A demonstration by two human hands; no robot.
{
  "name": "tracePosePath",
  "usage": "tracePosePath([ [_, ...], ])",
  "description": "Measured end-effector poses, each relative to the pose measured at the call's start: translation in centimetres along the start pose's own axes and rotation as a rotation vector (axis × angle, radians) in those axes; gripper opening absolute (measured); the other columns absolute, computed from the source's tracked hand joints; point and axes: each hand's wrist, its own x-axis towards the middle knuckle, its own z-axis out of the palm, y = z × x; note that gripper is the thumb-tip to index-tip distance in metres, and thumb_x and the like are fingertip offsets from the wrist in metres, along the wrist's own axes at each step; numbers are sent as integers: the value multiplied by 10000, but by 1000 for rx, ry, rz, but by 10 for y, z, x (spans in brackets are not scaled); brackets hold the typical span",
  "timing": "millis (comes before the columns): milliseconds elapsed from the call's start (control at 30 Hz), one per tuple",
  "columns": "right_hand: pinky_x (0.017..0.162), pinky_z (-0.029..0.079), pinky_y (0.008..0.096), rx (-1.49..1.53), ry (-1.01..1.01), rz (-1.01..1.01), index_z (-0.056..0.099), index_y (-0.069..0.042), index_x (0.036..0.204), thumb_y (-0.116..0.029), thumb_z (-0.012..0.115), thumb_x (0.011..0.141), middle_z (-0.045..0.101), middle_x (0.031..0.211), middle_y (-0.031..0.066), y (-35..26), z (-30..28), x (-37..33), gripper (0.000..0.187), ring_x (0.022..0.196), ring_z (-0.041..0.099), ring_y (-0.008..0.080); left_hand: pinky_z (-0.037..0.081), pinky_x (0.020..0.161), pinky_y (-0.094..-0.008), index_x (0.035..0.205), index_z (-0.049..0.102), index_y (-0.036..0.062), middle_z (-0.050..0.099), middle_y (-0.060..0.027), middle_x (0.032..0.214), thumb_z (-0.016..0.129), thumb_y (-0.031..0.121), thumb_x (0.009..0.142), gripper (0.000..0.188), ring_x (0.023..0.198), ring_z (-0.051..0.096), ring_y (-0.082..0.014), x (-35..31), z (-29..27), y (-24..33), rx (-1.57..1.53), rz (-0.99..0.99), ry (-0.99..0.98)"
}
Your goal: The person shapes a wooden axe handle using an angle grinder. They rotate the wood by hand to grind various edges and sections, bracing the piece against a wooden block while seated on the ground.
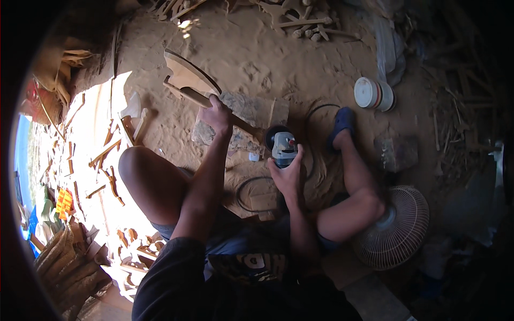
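Note:
An axe-shaped wooden piece [188,74], with a broad curved head and a long handle, slants across the middle of the view. My left hand [217,116] is wrapped round its handle near the head. In my right hand [290,175] is an angle grinder [285,147] with a grey head and a dark round disc. The disc meets or lies very close to the handle's far end; whether they touch I cannot tell. Beneath the handle lies a large rough wooden block [273,111]. A black cable [241,188] loops on the ground beside the grinder.
A cage fan [399,230] stands by my right knee. A white bucket [369,93] lies beyond my right foot, which wears a blue clog [342,124]. Wood scraps [107,152] lie in sunlight at left, with more wooden pieces [305,21] at the far side of the sandy ground.

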Motion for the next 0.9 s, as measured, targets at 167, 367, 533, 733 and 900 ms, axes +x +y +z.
tracePosePath([
  [167,892,548,568,62,65,-87,281,-5,1581,-382,826,843,707,1146,337,4,7,0,992,1051,695,515,421,434,-325,858,553,49,539,-18,608,629,184,998,209,467,529,-137,-13,6,12,-203,16,-131],
  [367,1008,516,509,28,-48,-22,310,18,1550,-329,866,801,627,1309,339,1,3,-6,995,1199,652,475,466,538,-300,934,612,17,601,-29,696,623,164,1023,172,588,588,-115,-18,3,3,-181,80,-255],
  [533,865,552,581,-124,7,-85,290,19,1568,-411,806,848,714,1084,341,-3,0,-13,985,991,706,519,495,612,-302,1001,647,-13,649,-40,759,637,131,1017,146,663,619,-127,-30,6,2,-70,186,-239],
  [733,864,551,584,-144,-19,-7,262,6,1575,-387,800,852,712,1094,342,-5,-4,-15,983,989,706,518,497,627,-307,1005,638,-24,649,-35,769,651,124,1018,149,686,614,-127,-41,6,13,-129,203,-266],
  [900,916,541,558,54,-21,-64,284,10,1561,-360,831,825,680,1177,348,3,-2,-11,989,1083,674,522,497,637,-296,1003,633,-25,648,-32,775,651,136,1028,165,699,611,-116,-41,5,12,-141,171,-287],
])
